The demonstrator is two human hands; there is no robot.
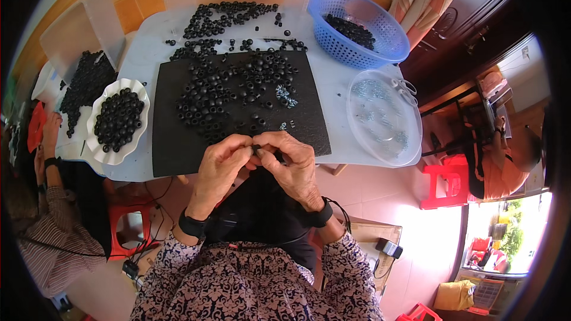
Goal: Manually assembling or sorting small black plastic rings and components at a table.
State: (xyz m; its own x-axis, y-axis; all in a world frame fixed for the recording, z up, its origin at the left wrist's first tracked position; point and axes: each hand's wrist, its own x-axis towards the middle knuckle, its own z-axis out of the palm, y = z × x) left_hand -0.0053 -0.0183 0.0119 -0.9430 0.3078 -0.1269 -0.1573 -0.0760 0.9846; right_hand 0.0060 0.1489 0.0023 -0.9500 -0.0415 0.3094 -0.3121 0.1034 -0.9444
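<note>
My left hand [215, 169] and my right hand [292, 165] meet at the near edge of a black mat [169, 134]. Between their pinched fingertips is a small black bead [256, 149], partly covered by the fingers. Loose round black beads [205, 98] with holes lie heaped across the mat just beyond my hands. Among them, toward the right, sits a little pile of shiny silvery-blue pieces [286, 97], with a few more [288, 125] nearer my right hand.
A white scalloped dish [91, 125] of black beads stands left of the mat. On the right are a blue perforated basket [386, 41], a clear round tray [357, 134] of small shiny pieces, and scissors [407, 89]. Another person's hand [52, 126] is at far left.
</note>
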